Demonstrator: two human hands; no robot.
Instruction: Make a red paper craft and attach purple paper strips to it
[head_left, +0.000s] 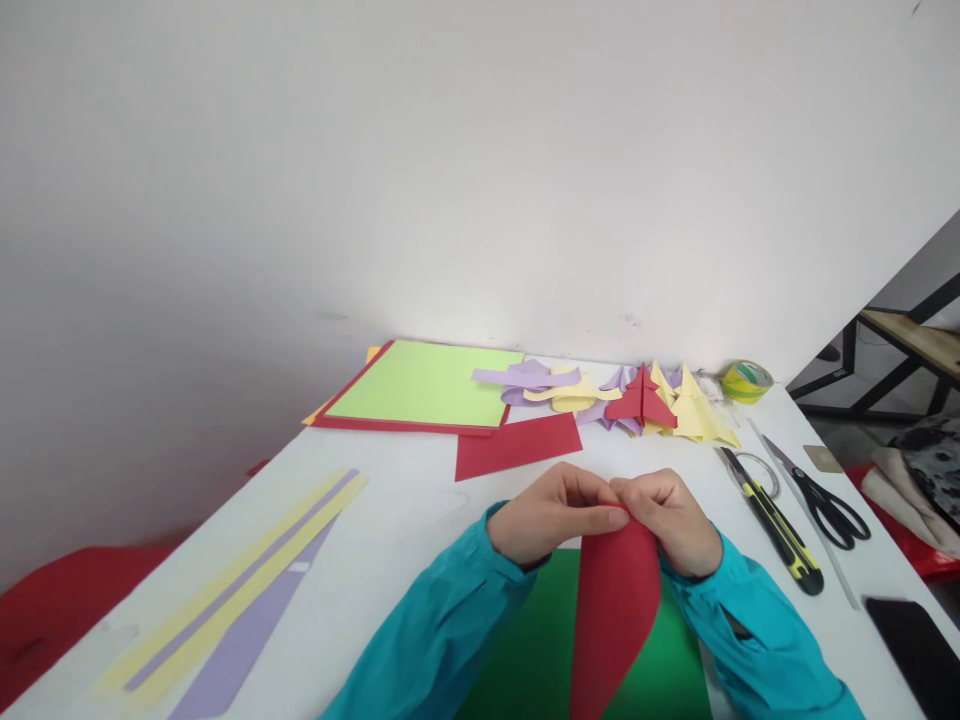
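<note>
White desk (412,500) against a pale wall (480,170); red paper (619,600) hangs curved over a green sheet (538,645), its top pinched by left hand (559,512) and right hand (671,522), each grip closed; scissors (807,486) lie rightward.

Held paper (615,610) plain red, sheet below it (525,650) green, table (397,500) white. Sleeves (442,610) teal. Big rear sheet (427,385) light green. Thin strip (240,580) purple. Cutter (776,530) black/yellow, scissors handles (814,497) black, tape roll (744,388) yellow-green.

Bright teal long sleeves (427,625), creased cloth, gathered cuffs (501,556), small dark opening (735,624) on right
</note>
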